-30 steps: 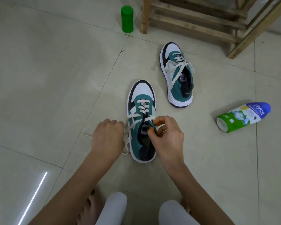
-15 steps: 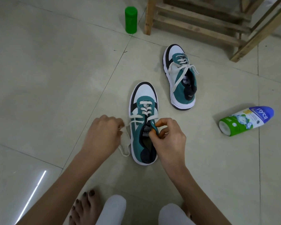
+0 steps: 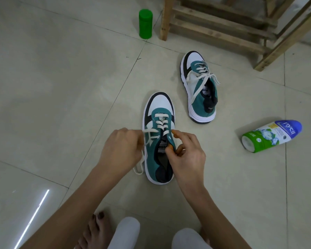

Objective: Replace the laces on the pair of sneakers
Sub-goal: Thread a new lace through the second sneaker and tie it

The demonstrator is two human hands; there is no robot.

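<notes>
The left hand [image 3: 122,150] curls round the cream flat lace [image 3: 160,122] at nine o'clock of the near teal-and-white canvas sneaker [image 3: 161,103] — likely drawing slack; the right hand [image 3: 186,155] pinches its three-o'clock eyelet edge — steadying it. The far laced sneaker [image 3: 197,87] sits at one o'clock.

Left hand [image 3: 121,150] curled, right hand [image 3: 186,155] pinching, forearms extended forward

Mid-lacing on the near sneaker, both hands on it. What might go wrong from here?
1. The left hand grips the lace out to the side, while the right hand only pinches the near sneaker at its edge. A firm tug may slide or twist the shoe.
2. A slack loop lies on the floor beside the sole. It could snag or knot when drawn through.
</notes>
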